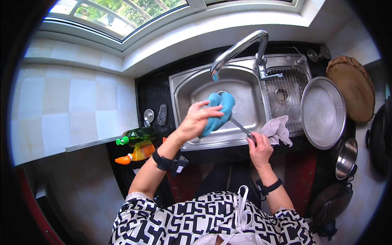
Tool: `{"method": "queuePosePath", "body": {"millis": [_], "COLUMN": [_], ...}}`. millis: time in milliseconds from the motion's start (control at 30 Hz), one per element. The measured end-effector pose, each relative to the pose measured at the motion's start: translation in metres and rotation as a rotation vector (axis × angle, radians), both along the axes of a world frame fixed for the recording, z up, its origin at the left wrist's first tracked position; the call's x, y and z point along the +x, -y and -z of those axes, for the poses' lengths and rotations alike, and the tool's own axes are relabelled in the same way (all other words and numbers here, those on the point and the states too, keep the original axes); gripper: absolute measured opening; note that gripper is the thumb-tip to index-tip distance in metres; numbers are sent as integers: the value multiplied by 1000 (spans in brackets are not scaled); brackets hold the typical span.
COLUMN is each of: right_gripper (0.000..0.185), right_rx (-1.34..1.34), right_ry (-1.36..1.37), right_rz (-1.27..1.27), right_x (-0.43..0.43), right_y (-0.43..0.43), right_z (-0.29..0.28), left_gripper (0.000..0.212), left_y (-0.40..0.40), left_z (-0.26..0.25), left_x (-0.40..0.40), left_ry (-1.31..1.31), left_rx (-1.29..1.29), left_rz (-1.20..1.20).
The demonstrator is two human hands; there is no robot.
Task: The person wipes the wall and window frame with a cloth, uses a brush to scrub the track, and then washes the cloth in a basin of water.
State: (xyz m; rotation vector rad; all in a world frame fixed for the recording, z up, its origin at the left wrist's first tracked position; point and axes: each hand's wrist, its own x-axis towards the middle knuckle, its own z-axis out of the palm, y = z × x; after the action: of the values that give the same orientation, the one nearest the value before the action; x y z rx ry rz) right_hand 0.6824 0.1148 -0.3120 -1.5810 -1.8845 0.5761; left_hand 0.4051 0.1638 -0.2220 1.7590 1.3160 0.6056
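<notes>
Over the large basin of a stainless steel sink (pixel 245 92), my left hand (pixel 197 118) grips a teal cloth (pixel 225 107), slightly blurred. The cloth is wrapped about the far end of a utensil with a thin dark handle (pixel 242 126); its head is hidden in the cloth. At the basin's near right edge, my right hand (pixel 260 150) is closed on that handle. A chrome faucet (pixel 239 49) arches above the cloth, and no water is seen running. A crumpled pale pinkish cloth (pixel 277 130) lies on the sink's near edge, beside my right hand.
Right of the sink's wire rack (pixel 288 82) stand a large metal basin (pixel 323 113), a round wooden board (pixel 350 88) and a steel pot (pixel 346 159). On the left are a green bottle (pixel 139 136), an orange bottle (pixel 142 151), a metal lid (pixel 148 115) and a grey scouring pad (pixel 162 114).
</notes>
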Motion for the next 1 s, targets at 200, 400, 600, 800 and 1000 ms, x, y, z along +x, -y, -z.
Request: {"method": "queuePosePath", "body": {"millis": [200, 400, 600, 800, 1000], "right_gripper": [23, 23, 24, 23, 24], "right_rx": [-104, -251, -234, -108, 58], "right_ry": [-134, -304, -396, -352, -192], "right_rz": [60, 216, 124, 66, 32], "right_x": [-25, -24, -21, -24, -16], "right_y": [11, 28, 32, 40, 44], "right_z": [-8, -14, -22, -38, -59], "left_gripper": [28, 28, 38, 36, 20], "left_y": [18, 30, 50, 32, 18], "left_z": [2, -9, -18, -22, -18], "left_x": [20, -6, -3, 2, 9], "left_ry": [-296, -322, 417, 523, 22], "left_rx": [370, 489, -188, -483, -50], "left_rz": [-165, -255, -313, -579, -364]}}
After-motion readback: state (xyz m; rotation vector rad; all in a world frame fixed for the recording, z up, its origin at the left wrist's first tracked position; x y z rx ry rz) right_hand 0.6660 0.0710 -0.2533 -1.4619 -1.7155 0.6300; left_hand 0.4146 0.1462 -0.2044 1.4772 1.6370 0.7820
